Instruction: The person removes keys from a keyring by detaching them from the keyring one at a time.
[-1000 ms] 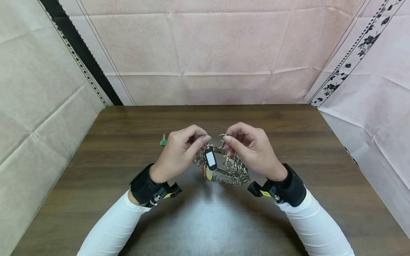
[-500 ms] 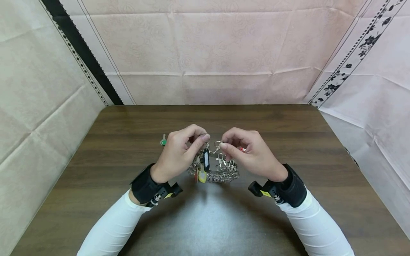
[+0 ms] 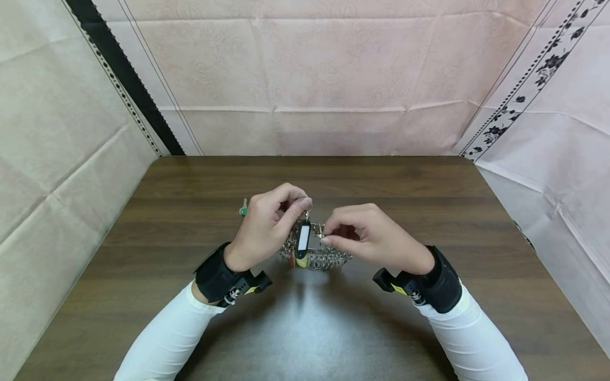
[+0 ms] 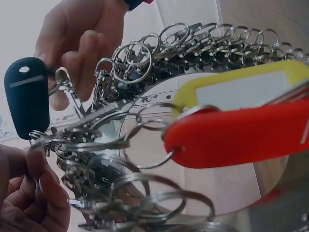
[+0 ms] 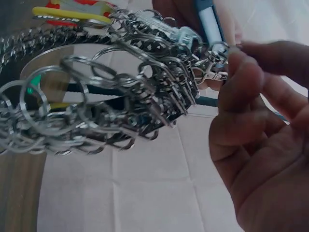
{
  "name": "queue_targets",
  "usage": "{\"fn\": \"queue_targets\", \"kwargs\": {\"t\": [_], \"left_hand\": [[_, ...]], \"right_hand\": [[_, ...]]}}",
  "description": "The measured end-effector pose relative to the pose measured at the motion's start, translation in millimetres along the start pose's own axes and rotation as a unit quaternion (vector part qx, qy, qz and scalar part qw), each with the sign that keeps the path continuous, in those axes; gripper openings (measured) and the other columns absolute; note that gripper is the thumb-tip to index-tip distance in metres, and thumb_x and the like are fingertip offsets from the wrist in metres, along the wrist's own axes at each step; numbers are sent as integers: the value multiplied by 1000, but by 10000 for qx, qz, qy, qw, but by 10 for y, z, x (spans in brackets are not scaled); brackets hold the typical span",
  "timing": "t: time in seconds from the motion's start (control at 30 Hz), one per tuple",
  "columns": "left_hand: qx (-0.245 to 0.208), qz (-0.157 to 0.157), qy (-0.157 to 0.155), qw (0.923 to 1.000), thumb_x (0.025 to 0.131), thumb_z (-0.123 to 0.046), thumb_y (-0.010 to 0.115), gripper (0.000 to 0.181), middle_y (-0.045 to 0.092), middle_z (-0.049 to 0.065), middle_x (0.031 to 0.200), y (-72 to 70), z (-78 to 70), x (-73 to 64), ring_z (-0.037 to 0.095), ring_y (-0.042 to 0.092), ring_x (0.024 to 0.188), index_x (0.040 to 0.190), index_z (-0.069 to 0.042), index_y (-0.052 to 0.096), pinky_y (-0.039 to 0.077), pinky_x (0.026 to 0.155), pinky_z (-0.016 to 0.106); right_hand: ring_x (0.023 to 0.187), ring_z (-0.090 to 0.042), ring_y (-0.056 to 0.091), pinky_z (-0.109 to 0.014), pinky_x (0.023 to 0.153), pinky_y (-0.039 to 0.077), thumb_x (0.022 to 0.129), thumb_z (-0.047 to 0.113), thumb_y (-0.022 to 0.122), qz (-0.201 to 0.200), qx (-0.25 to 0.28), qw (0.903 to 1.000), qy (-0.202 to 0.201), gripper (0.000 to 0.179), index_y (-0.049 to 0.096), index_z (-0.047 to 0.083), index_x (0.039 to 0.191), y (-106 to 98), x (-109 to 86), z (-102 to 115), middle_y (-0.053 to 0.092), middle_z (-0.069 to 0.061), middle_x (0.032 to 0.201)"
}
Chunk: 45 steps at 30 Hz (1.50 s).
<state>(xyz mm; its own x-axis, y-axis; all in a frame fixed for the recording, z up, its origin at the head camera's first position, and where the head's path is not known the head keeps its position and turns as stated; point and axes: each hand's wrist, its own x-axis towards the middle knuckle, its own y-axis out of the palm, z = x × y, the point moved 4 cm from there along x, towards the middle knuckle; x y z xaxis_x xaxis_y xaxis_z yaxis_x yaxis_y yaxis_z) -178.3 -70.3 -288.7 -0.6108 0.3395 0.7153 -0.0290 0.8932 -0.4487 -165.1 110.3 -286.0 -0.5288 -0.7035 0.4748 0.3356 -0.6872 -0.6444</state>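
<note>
My left hand (image 3: 274, 225) pinches a small ring, from which a dark key tag (image 3: 303, 238) with a white label hangs. Just right of it, my right hand (image 3: 374, 235) pinches a small metal clasp between thumb and fingertips. Below both hands hangs a loop of several metal key rings (image 3: 329, 257) with clasps, crowded along a round band. A red key tag (image 4: 231, 137) and a yellow key tag (image 4: 241, 89) hang from it on the left hand's side. In the right wrist view, the right fingertips (image 5: 236, 63) partly hide the clasp.
A key with a green head (image 3: 243, 209) lies on the brown wooden table (image 3: 190, 185), just beyond the left hand. Pale cloth (image 3: 333, 79) hangs behind the table and on both sides.
My right hand has come down and nearer, lowering the piece it pinches. The bundle has swung left, and the dark tag now hangs upright. My left hand has hardly moved.
</note>
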Motion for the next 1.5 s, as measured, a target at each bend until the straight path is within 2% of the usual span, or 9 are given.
{"fn": "queue_targets", "kwargs": {"t": [0.3,0.53,0.63,0.77,0.87,0.97,1.1,1.33,1.5], "left_hand": [[-252,10,-48,9997,97,-20,55,16,56,-3,71,0,-7,8,4,51,60,93,-6,62,44,51,22],[-279,24,-75,9996,97,-20,55,16,57,-3,70,11,-13,12,3,52,59,93,-6,62,45,50,22],[-346,46,-120,9993,97,-20,56,16,58,-3,69,25,-18,8,3,53,59,93,-5,62,46,50,22],[-473,91,-231,9986,96,-19,57,16,60,-2,69,54,-26,-8,3,55,58,93,-4,63,49,51,23],[-539,129,-341,9979,95,-19,58,16,61,-1,69,75,-32,-23,4,56,58,94,-4,63,50,52,24],[-540,173,-423,9975,96,-20,57,16,61,-1,69,91,-30,-38,5,55,57,95,-4,62,48,51,25],[-410,258,-448,9978,96,-19,56,15,59,-2,69,109,-20,-51,6,50,56,96,-5,61,45,50,25],[20,426,-290,9987,98,-16,54,12,57,-1,72,130,-38,-56,3,53,63,100,-5,57,48,56,22],[466,410,-122,9980,99,-20,51,15,50,-1,72,135,-51,-63,6,45,62,101,-5,55,41,53,22]], "right_hand": [[58,-2,44,-19,49,37,92,24,64,846,-367,9954,245,8,65,20,85,92,-22,-51,49,11,67],[57,0,44,-19,49,38,93,26,62,1029,-610,9918,446,12,64,21,83,107,-27,-82,50,13,68],[57,0,43,-19,49,38,95,28,58,769,-675,9941,362,15,64,21,84,105,-25,-79,49,13,68],[55,-2,44,-22,48,39,96,24,58,14,-632,9973,369,13,63,18,85,90,-5,-63,50,11,66],[55,-4,45,-24,47,39,95,22,59,-529,-572,9959,449,10,63,15,88,94,16,-38,51,9,66],[56,-6,44,-24,47,38,94,22,61,-882,-571,9930,539,10,62,14,89,123,27,-18,50,7,66],[56,-7,43,-24,48,36,93,21,62,-1132,-662,9892,656,10,60,13,88,159,28,-14,48,5,66],[57,-8,43,-24,49,37,92,18,63,-1370,-871,9819,981,10,57,12,88,187,33,-7,48,4,67],[60,-7,43,-24,51,38,93,13,60,-1471,-1087,9788,925,6,56,9,89,205,43,-2,49,3,72]]}}
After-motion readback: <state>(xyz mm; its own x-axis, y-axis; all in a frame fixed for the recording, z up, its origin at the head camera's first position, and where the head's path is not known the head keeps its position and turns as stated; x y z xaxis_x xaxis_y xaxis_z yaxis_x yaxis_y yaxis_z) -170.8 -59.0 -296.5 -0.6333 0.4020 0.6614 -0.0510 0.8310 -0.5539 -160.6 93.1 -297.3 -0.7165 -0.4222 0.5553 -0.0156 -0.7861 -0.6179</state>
